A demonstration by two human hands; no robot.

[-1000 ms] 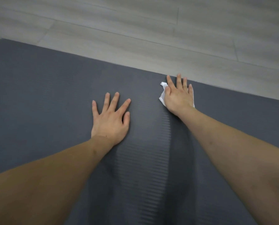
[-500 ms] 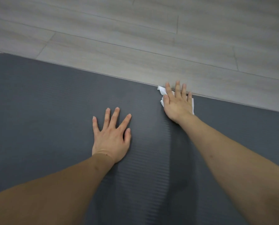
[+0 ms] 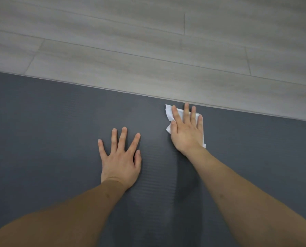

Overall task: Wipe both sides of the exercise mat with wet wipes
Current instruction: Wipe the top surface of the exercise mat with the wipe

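Pressed white wipe (image 3: 169, 111) flat-fingered with right hand (image 3: 186, 132) by dark ribbed mat's (image 3: 41, 122) far edge; left hand (image 3: 121, 157) splayed flat.

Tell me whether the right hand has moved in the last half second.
Yes: the right hand drew back slightly from the far edge of the exercise mat, toward the person.

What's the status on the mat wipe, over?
Right hand flat, pressing wipe at far edge of mat. Left hand flat on mat, bracing. Damp streak behind wipe. Nothing in the way.
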